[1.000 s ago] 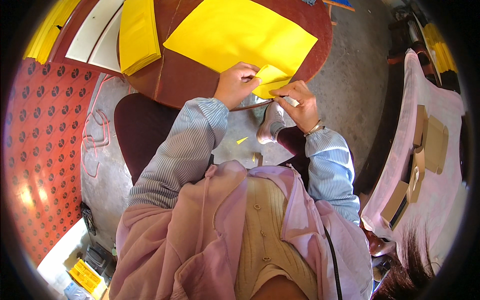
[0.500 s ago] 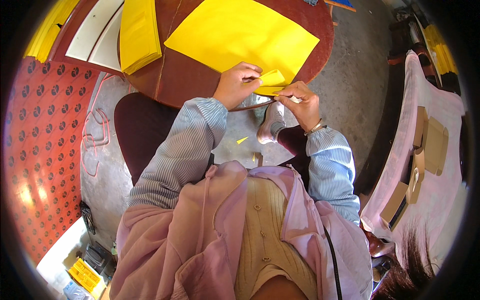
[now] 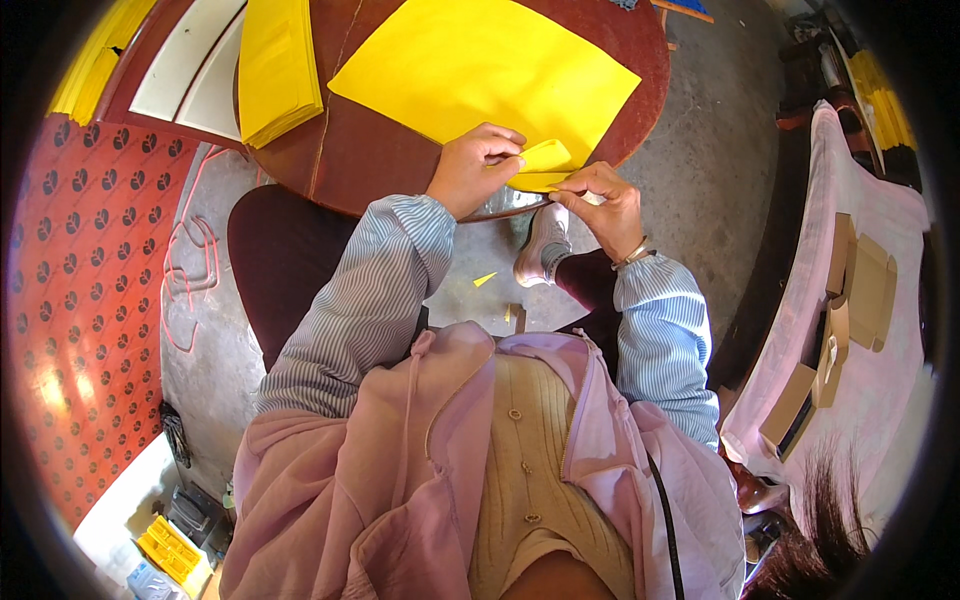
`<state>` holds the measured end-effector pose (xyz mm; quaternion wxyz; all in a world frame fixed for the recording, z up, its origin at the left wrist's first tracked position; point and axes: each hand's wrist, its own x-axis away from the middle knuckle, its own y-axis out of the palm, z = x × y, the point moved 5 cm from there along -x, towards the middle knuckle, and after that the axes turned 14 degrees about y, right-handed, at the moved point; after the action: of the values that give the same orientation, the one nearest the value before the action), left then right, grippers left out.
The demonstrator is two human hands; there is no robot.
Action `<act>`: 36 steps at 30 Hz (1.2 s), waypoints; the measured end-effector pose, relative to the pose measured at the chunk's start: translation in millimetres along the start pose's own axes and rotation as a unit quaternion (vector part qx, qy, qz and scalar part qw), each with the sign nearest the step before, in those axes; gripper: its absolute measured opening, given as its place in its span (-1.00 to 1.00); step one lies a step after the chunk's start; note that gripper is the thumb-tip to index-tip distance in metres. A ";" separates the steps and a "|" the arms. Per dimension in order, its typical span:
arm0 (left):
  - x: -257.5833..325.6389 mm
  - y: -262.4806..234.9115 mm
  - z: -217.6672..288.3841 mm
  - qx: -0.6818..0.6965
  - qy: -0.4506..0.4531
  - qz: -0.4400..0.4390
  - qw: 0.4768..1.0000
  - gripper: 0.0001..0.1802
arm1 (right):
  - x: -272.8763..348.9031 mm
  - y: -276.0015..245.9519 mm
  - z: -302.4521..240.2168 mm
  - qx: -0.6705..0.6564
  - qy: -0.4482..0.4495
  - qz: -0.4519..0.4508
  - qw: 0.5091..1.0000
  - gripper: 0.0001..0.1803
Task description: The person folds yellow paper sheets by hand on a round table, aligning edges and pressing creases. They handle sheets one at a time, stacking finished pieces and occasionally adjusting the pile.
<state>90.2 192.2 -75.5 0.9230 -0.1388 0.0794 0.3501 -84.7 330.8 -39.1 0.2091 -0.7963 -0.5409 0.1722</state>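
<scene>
A small folded piece of yellow paper [image 3: 546, 157] is held between my two hands at the near edge of a round red-brown table [image 3: 385, 170]. My left hand [image 3: 474, 168] pinches its left side between thumb and fingers. At its lower right corner, my right hand [image 3: 606, 203] grips the paper with thumb and forefinger. Just beyond the hands, a large flat yellow sheet [image 3: 490, 65] covers much of the tabletop. To the left lies a thick stack of folded yellow paper [image 3: 278, 75].
A yellow scrap [image 3: 484, 280] lies on the concrete floor below the table. Red patterned sheeting [image 3: 95, 280] fills the left side, with a pink cable [image 3: 172, 270] beside it. On the right, open cardboard boxes [image 3: 870, 290] sit on a pink cloth [image 3: 815, 190].
My right hand has shifted very slightly to the right. Otherwise my hands and the folded paper hold the same position.
</scene>
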 end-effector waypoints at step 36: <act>6.4 -1.7 16.3 -0.105 0.111 -0.048 0.987 -0.71 | -5.7 4.8 20.1 -0.094 0.141 -0.029 0.985 -0.78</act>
<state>96.8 200.1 -61.2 0.9046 -0.2764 0.1370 0.2943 -93.0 326.9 -58.4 0.2122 -0.8127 -0.5427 0.0007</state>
